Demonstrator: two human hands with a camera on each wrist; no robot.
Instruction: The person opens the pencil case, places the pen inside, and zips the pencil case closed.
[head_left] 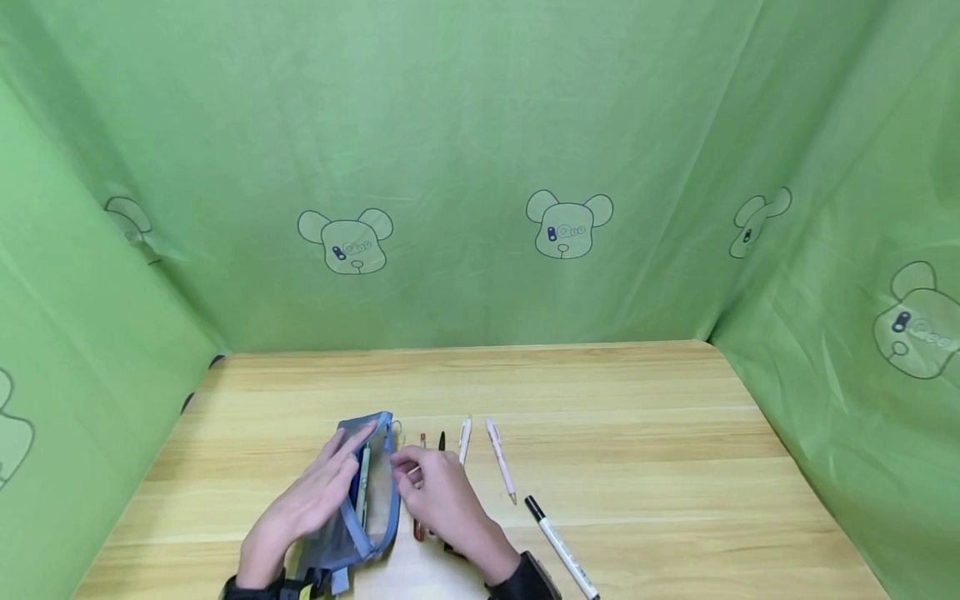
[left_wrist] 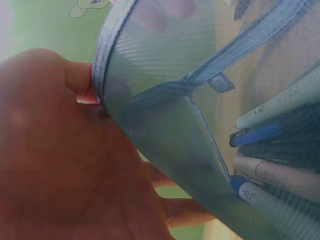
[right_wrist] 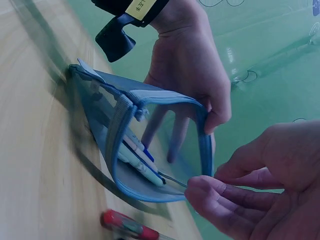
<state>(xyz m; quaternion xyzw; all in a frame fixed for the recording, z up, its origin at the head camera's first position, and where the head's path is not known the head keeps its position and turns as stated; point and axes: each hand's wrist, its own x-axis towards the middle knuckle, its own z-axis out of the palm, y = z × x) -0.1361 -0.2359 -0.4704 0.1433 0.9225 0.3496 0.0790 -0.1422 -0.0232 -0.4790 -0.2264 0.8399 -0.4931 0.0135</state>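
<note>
Fingers [right_wrist: 220, 192] of right hand [head_left: 442, 500] pinching, apparently, the zipper pull, left hand [head_left: 311, 500] gripping mesh pouch [right_wrist: 145, 145] — wrist views reveal pens [left_wrist: 280, 165] inside

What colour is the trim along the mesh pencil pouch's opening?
Blue, on the translucent grey-blue mesh pencil pouch; the right wrist view shows it best.

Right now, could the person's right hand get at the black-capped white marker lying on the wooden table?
Probably yes: the black-capped white marker lies uncovered just beside the right hand, with bare table between; but its fingers first must release the blue mesh pencil pouch.
</note>
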